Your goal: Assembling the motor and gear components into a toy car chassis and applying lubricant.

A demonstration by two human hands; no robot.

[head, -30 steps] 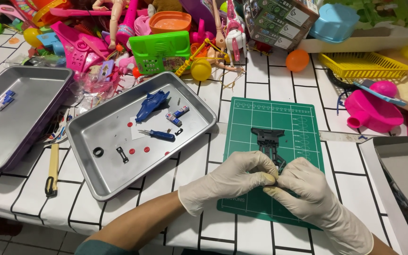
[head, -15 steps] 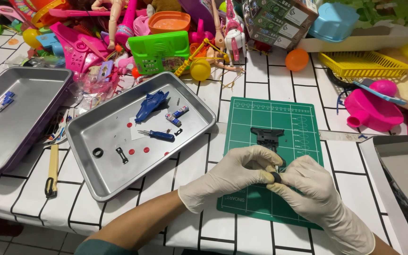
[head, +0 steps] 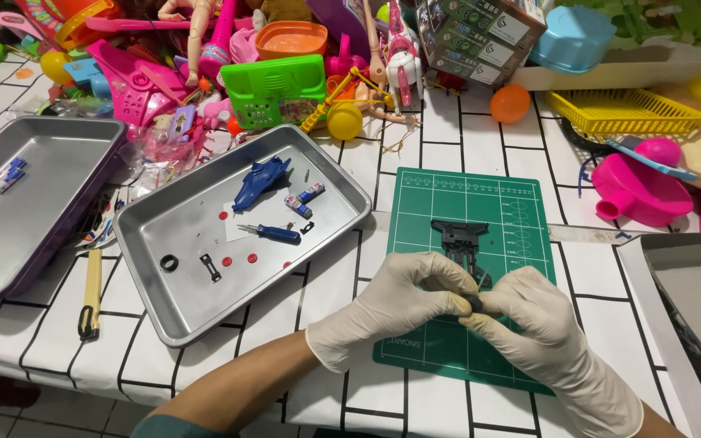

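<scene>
Both my hands wear white gloves and meet over a green cutting mat (head: pixel 480 203). My left hand (head: pixel 391 308) and my right hand (head: pixel 545 332) pinch a small black round part (head: pixel 472 303) between their fingertips. Just beyond the fingers a black plastic toy chassis (head: pixel 458 238) lies flat on the mat. A metal tray (head: pixel 164 308) to the left holds a blue toy car shell (head: pixel 260 180), a small blue screwdriver (head: pixel 271 234), a black ring (head: pixel 169 263) and several red bits.
A second metal tray (head: pixel 10 235) with a small blue-white piece sits far left. A yellow-handled tool (head: pixel 90 292) lies between the trays. Colourful plastic toys crowd the back of the table, with a yellow basket (head: pixel 622 109) and pink watering can (head: pixel 642 191) at right.
The hands have drawn slightly nearer me along the mat, away from the black chassis, still pinching the small black part. The chassis is more exposed.
</scene>
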